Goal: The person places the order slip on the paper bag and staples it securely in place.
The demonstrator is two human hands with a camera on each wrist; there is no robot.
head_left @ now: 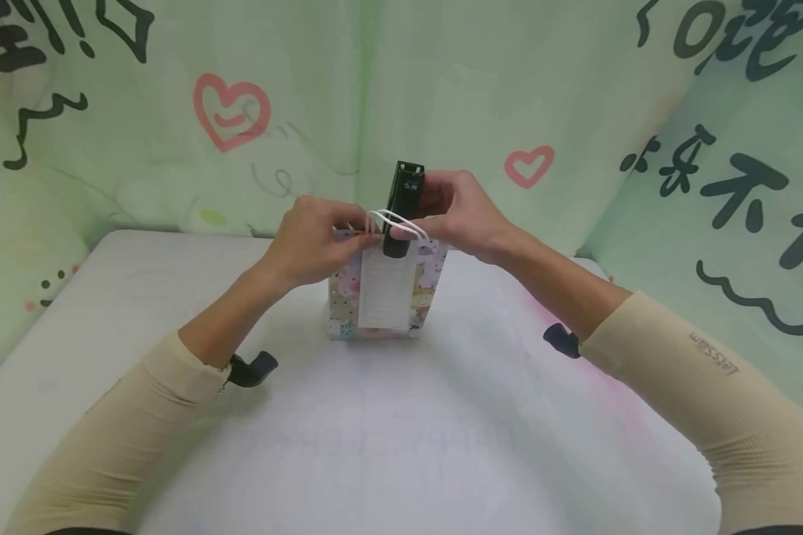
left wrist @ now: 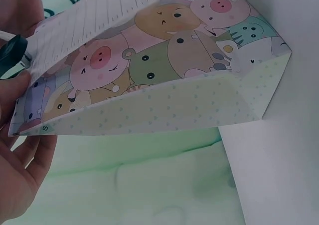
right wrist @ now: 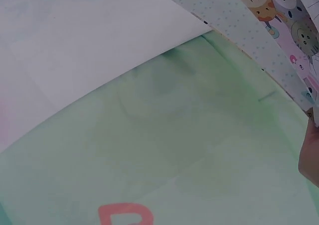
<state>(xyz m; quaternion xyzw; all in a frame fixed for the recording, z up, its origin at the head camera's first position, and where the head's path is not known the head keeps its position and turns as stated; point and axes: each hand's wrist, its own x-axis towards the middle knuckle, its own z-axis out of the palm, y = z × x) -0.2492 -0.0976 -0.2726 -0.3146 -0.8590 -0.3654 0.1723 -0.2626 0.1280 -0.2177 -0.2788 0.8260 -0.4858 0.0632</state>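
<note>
A small paper gift bag (head_left: 430,286) printed with cartoon animals stands upright on the table, and a lined white sheet (head_left: 387,293) lies against its front. My left hand (head_left: 317,241) pinches the bag's top edge at its left side. In my right hand (head_left: 465,219) is a black stapler (head_left: 404,197), held upright with its lower end over the top of the sheet. White cord handles (head_left: 401,223) loop across the stapler. The left wrist view shows the bag's printed front (left wrist: 164,50) and dotted side, with the stapler's dark tip (left wrist: 14,55) at the left edge.
The bag stands on a white table (head_left: 388,431). Behind it hangs a pale green curtain (head_left: 308,111) with red hearts and dark lettering. Black straps (head_left: 250,369) stick out at both cuffs.
</note>
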